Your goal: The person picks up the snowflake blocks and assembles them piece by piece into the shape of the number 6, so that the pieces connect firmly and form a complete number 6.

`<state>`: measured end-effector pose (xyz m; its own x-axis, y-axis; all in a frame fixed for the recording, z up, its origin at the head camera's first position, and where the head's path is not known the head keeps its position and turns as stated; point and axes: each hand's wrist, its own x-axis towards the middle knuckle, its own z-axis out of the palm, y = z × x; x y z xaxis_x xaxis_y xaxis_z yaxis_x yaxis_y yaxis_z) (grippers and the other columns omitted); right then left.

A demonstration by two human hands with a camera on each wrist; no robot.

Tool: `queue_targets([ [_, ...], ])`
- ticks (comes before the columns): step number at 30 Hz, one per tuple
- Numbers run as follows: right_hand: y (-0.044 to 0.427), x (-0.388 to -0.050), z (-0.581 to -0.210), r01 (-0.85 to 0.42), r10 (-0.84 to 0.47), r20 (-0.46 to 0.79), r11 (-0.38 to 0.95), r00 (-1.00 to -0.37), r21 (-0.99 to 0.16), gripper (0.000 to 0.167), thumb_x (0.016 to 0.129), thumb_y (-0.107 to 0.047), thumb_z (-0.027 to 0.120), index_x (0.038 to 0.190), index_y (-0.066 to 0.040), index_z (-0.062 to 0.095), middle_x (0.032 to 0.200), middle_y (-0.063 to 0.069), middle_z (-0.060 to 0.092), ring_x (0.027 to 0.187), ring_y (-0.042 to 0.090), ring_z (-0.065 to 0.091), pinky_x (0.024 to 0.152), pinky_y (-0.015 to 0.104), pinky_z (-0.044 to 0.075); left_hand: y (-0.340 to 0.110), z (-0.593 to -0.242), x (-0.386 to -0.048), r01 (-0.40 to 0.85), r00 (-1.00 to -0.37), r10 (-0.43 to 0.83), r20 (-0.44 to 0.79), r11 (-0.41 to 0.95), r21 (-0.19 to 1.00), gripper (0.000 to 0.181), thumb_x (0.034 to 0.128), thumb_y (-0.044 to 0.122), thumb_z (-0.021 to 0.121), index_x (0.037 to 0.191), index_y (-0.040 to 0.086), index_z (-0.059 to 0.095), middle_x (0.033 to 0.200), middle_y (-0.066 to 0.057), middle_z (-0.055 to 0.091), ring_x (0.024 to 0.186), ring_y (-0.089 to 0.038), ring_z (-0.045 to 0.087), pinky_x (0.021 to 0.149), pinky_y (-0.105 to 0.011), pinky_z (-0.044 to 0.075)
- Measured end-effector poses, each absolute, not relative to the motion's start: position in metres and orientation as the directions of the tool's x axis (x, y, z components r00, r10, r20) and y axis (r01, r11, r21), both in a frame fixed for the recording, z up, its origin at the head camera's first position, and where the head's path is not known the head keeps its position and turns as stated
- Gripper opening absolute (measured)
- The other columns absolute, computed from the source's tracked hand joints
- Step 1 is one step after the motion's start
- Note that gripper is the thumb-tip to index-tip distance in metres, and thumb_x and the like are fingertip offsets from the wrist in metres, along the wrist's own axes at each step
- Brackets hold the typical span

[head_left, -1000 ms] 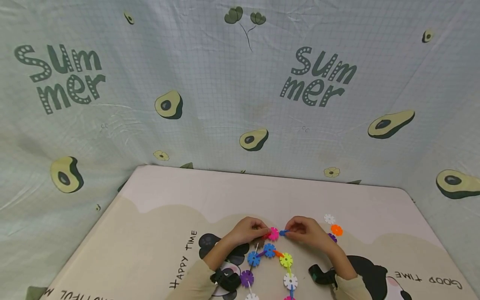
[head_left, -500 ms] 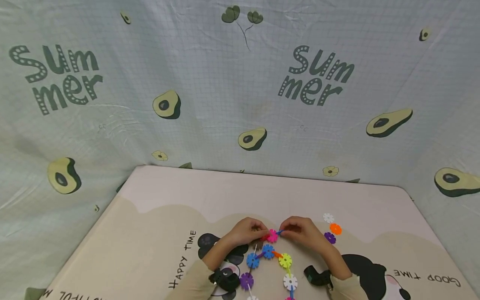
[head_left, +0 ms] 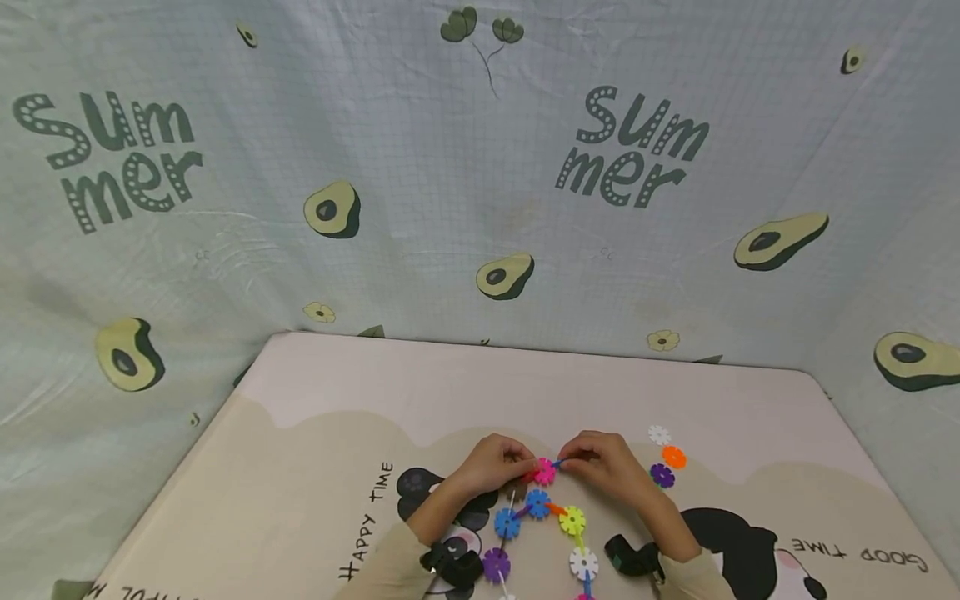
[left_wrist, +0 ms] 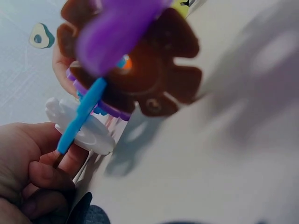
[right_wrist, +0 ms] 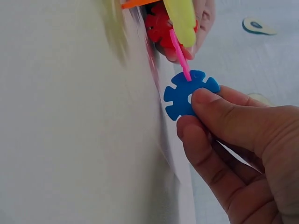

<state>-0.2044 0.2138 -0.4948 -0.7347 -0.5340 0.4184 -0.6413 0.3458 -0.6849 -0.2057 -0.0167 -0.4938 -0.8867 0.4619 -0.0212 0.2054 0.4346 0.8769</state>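
My right hand (head_left: 606,462) pinches a blue notched building disc (right_wrist: 180,95) between thumb and fingers. This disc meets the edge of a pink building disc (head_left: 545,471), seen edge-on in the right wrist view. My left hand (head_left: 491,462) holds the red building disc (right_wrist: 160,25) beside the pink one; its fingers partly hide it. In the left wrist view, a brown disc (left_wrist: 180,51), a white disc (left_wrist: 88,133) and a blue disc edge (left_wrist: 77,121) crowd close to my left fingers.
A loop of linked discs, including a yellow disc (head_left: 572,521) and a purple disc (head_left: 496,565), lies nearer me, cut off below. Loose white (head_left: 659,435), orange (head_left: 674,457) and purple (head_left: 663,476) discs lie right of my hands on the printed table cover (head_left: 337,375).
My right hand has moved left and brought the blue disc up against the pink disc. The gap between them has closed. My left hand has stayed nearly in place.
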Motion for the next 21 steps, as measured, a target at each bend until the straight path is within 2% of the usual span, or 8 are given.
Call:
queue_targets([
  [7,0.214,-0.204,-0.496,-0.649,-0.539,0.433,0.312,-0.723,-0.694,0.014,0.080,0.007,0.073,0.086,-0.006,0.072,0.081,0.005,0.069,0.071,0.013,0.064,0.066,0.024,0.055,-0.014,-0.493,-0.204,0.181,-0.899,0.437,-0.032,0.436,0.882,0.019,0.0887,0.016,0.070,0.084,-0.002,0.075,0.067,-0.003,0.065,0.056,-0.002,0.045,0.051,-0.018,0.033],
  [13,0.214,-0.203,-0.496,-0.603,-0.513,0.406,0.309,-0.757,-0.735,0.016,0.079,0.010,0.072,0.085,-0.005,0.072,0.080,0.006,0.070,0.072,0.013,0.064,0.068,0.023,0.054,-0.013,-0.492,-0.203,0.153,-0.903,0.427,-0.048,0.424,0.893,0.019,0.0884,0.016,0.070,0.083,-0.002,0.075,0.064,-0.002,0.064,0.054,-0.002,0.045,0.050,-0.018,0.032],
  [16,0.213,-0.202,-0.491,-0.582,-0.507,0.390,0.300,-0.769,-0.756,0.016,0.079,0.014,0.070,0.085,-0.001,0.072,0.080,0.009,0.070,0.071,0.017,0.065,0.068,0.023,0.054,-0.013,-0.493,-0.203,0.151,-0.905,0.424,-0.046,0.419,0.895,0.019,0.0883,0.016,0.071,0.083,-0.002,0.075,0.063,-0.003,0.063,0.054,-0.002,0.044,0.050,-0.018,0.031],
  [21,0.210,-0.199,-0.482,-0.600,-0.527,0.412,0.252,-0.743,-0.759,0.018,0.076,0.021,0.068,0.083,0.004,0.070,0.079,0.013,0.069,0.069,0.026,0.064,0.066,0.026,0.055,-0.012,-0.493,-0.203,0.147,-0.906,0.420,-0.048,0.418,0.896,0.018,0.0879,0.014,0.071,0.085,-0.003,0.075,0.064,-0.004,0.064,0.054,-0.002,0.044,0.050,-0.018,0.031],
])
